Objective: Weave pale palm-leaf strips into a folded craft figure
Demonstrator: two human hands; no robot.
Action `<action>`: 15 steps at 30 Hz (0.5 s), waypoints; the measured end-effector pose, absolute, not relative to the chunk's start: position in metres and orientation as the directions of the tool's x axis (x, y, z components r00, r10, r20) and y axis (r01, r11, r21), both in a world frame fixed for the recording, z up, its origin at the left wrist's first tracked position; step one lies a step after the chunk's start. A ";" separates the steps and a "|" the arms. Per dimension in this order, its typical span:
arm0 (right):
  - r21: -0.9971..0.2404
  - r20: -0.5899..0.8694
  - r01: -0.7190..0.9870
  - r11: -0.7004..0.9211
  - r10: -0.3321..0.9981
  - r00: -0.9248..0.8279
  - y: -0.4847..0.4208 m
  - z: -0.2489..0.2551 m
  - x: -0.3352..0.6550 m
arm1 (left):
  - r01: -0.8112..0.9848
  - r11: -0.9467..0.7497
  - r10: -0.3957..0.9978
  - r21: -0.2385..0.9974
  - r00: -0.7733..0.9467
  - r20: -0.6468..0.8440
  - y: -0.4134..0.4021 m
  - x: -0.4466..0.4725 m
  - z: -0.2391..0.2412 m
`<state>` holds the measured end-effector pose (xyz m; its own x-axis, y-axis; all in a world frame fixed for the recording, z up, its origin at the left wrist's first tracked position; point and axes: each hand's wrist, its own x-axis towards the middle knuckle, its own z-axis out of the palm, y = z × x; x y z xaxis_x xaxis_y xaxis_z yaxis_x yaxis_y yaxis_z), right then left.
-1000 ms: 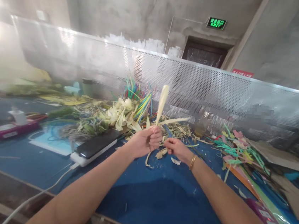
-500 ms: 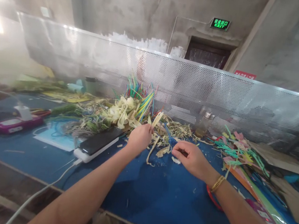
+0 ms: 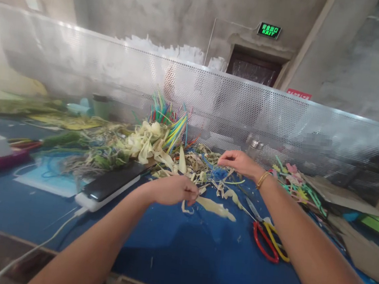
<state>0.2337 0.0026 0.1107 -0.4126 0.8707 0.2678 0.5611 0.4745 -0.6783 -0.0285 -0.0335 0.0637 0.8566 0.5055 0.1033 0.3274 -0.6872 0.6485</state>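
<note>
My left hand [image 3: 175,189] is closed, with its fingertips at the near end of a pale dried husk strip [image 3: 217,208], which looks like corn husk and points right over the blue tabletop. Fingers curled together, my right hand [image 3: 238,161] hovers above a tangle of blue thread [image 3: 219,174]; whether anything is pinched in it is hidden. Loose husk pieces [image 3: 202,177] lie between and behind both hands. Scissors [image 3: 267,240] with one red and one yellow handle rest below my right forearm.
A black phone [image 3: 114,181] on a white power bank, with a cable, lies left of my left hand. Behind it are heaped husks [image 3: 145,139] and colourful thin sticks [image 3: 179,129]. A glass jar [image 3: 254,149] stands near the perforated metal screen [image 3: 195,88]; cardboard [image 3: 362,241] lies right.
My left hand has moved lower, its husk strip swinging from upright to nearly flat. My right hand has risen, and the scissors now show more fully. The view has shifted right.
</note>
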 end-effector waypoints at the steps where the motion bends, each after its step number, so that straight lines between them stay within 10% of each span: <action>1: -0.747 0.227 0.508 0.429 0.883 -0.412 0.010 0.104 0.232 | 0.187 -0.585 0.422 0.789 0.901 0.099 -0.031 -0.030 0.063; 3: -0.867 0.142 0.402 0.294 0.920 -0.366 0.021 0.084 0.223 | -0.056 -0.256 0.421 0.965 0.892 0.163 -0.027 -0.028 0.059; 7: -0.935 0.062 0.312 0.169 0.943 -0.326 0.019 0.034 0.201 | -0.390 0.112 0.552 0.914 0.789 0.269 -0.023 -0.013 0.048; 11: -0.933 0.024 0.334 0.137 0.947 -0.321 -0.007 0.001 0.198 | -0.360 0.018 0.768 0.933 0.603 0.217 -0.012 -0.002 0.037; 15: -0.837 0.150 0.462 0.292 0.936 -0.320 -0.040 0.006 0.215 | 0.137 -0.310 0.921 0.941 0.287 0.262 -0.002 -0.002 0.029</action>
